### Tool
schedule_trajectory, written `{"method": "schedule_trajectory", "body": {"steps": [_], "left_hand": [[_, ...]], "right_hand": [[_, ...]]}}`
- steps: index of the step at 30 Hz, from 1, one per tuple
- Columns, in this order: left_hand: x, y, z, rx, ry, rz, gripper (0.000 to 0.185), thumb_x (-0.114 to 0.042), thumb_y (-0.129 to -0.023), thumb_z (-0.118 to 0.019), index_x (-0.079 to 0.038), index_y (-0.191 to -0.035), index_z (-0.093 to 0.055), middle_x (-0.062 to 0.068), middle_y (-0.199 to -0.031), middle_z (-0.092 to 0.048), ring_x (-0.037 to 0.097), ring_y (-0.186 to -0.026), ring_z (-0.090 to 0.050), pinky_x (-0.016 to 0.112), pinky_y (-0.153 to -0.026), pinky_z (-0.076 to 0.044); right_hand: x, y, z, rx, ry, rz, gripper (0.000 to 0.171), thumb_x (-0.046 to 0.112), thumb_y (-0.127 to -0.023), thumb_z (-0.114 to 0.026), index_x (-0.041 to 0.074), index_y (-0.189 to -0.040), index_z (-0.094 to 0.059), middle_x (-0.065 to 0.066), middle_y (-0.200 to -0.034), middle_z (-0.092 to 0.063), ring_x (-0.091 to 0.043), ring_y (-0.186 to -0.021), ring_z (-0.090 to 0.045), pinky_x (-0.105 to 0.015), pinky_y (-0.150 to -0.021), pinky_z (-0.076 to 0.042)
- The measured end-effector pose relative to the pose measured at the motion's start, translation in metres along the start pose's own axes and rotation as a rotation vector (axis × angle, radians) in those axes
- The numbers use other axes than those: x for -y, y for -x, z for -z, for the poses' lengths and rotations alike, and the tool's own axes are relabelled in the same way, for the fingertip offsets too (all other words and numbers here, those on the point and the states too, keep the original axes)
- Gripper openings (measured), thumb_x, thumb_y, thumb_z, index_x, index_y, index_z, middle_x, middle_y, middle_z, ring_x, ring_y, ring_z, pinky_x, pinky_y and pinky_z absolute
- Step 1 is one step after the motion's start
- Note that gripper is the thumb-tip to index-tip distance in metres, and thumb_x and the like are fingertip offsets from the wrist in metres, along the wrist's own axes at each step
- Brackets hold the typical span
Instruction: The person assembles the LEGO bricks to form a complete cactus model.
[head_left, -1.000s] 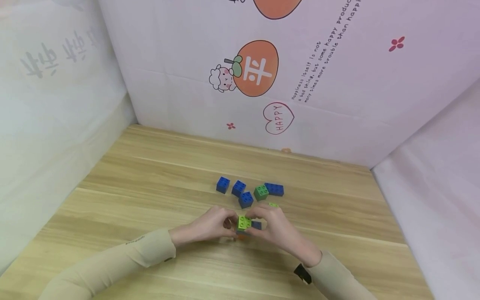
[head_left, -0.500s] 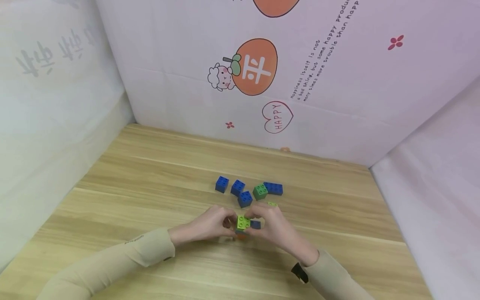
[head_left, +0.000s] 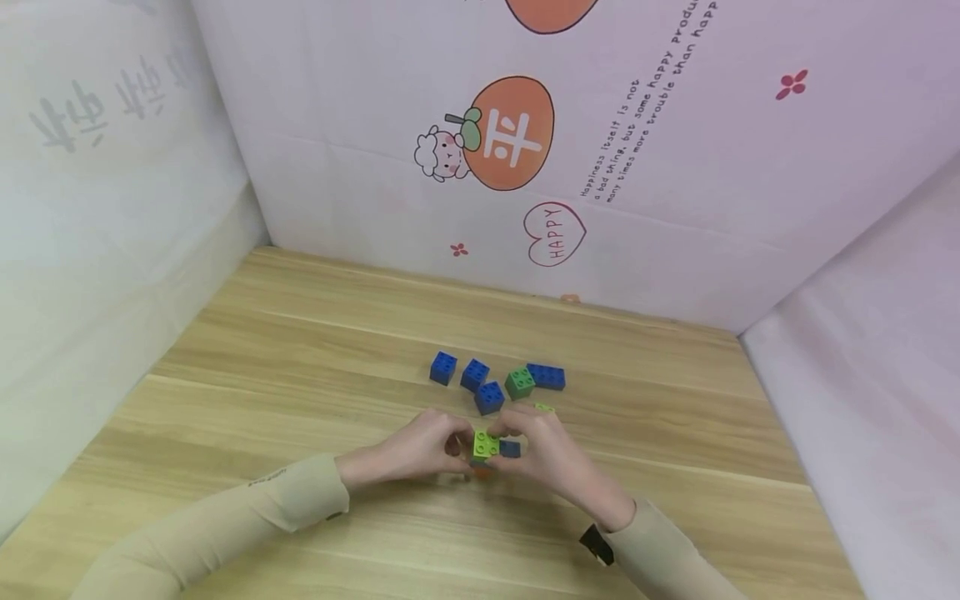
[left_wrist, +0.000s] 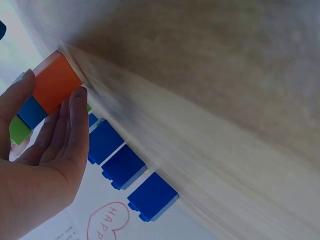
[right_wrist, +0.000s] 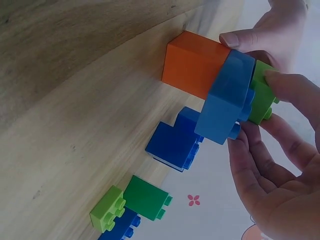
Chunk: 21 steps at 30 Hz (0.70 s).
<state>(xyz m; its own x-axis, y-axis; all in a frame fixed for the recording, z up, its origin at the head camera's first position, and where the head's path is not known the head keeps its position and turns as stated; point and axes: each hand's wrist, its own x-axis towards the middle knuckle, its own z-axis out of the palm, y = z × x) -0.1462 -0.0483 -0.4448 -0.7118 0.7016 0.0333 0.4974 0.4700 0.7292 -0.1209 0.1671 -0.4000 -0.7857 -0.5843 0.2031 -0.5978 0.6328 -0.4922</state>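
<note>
Small stack of toy bricks (head_left: 486,450), held at the near middle of the wooden worktop (head_left: 300,350) between both hands. Stack composition, bottom to top as seen in the wrist views: orange brick (right_wrist: 192,62) resting on the worktop, blue brick (right_wrist: 226,97) above it, light green brick (head_left: 485,444) on top with its studs up. Left hand (head_left: 420,446): fingers curled round the left side of the stack, fingertips (left_wrist: 75,100) against the orange brick; grip closed on the stack. Right hand (head_left: 547,450): thumb and fingers (right_wrist: 240,40) pinching the blue and light green bricks from the right side; grip likewise closed on the stack. Both arms in beige sleeves (head_left: 247,517), entering from the near edge. Loose bricks, lying just beyond the hands on the worktop: three small blue bricks (head_left: 472,375) in a loose row, left to middle; one dark green brick (head_left: 519,382) to their right; one longer blue brick (head_left: 547,377) touching or just beside the dark green one on its far right side; one small light green brick (head_left: 544,408) partly hidden behind the right hand. Surround: white backdrop (head_left: 675,208) on three sides, printed with an orange fruit, a sheep, a heart marked "HAPPY" and lines of text.
</note>
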Motion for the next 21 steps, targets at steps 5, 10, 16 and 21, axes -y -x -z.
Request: {"method": "schedule_trajectory", "body": {"steps": [5,10,16,21], "left_hand": [[0.0006,0.001,0.0001,-0.006,0.01,-0.008,0.025,-0.019,-0.08,-0.082,-0.007,-0.1,-0.073,0.005,-0.095,-0.076,0.014,-0.082,-0.07,0.017,-0.072,-0.058],[0.0009,0.0013,-0.0003,-0.001,0.018,-0.002,0.024,-0.018,-0.08,-0.082,-0.007,-0.1,-0.073,0.006,-0.094,-0.076,0.015,-0.082,-0.07,0.017,-0.072,-0.058],[0.0014,0.0008,-0.0005,0.006,0.02,0.006,0.023,-0.016,-0.081,-0.081,-0.007,-0.099,-0.073,0.006,-0.095,-0.076,0.014,-0.082,-0.07,0.015,-0.072,-0.057],[0.0016,0.0006,-0.0001,0.011,0.02,0.003,0.022,-0.015,-0.081,-0.081,-0.007,-0.099,-0.072,0.006,-0.096,-0.076,0.015,-0.083,-0.07,0.016,-0.072,-0.057]], "right_hand": [[-0.0008,0.0005,-0.0009,-0.007,-0.004,0.011,0.027,0.013,-0.074,-0.086,0.012,-0.093,-0.068,0.0,-0.093,-0.073,-0.014,-0.088,-0.07,-0.026,-0.079,-0.062],[0.0004,0.0015,-0.0006,0.009,-0.003,-0.013,0.027,0.014,-0.075,-0.086,0.012,-0.096,-0.068,0.001,-0.095,-0.072,-0.014,-0.091,-0.07,-0.027,-0.081,-0.061],[0.0003,0.0032,-0.0027,0.004,0.007,-0.02,0.029,0.014,-0.076,-0.085,0.012,-0.099,-0.067,0.001,-0.097,-0.07,-0.014,-0.092,-0.068,-0.031,-0.082,-0.062],[0.0,0.0051,-0.0039,-0.012,0.014,0.009,0.03,0.013,-0.077,-0.084,0.011,-0.101,-0.066,0.0,-0.099,-0.07,-0.015,-0.094,-0.068,-0.033,-0.082,-0.062]]}}
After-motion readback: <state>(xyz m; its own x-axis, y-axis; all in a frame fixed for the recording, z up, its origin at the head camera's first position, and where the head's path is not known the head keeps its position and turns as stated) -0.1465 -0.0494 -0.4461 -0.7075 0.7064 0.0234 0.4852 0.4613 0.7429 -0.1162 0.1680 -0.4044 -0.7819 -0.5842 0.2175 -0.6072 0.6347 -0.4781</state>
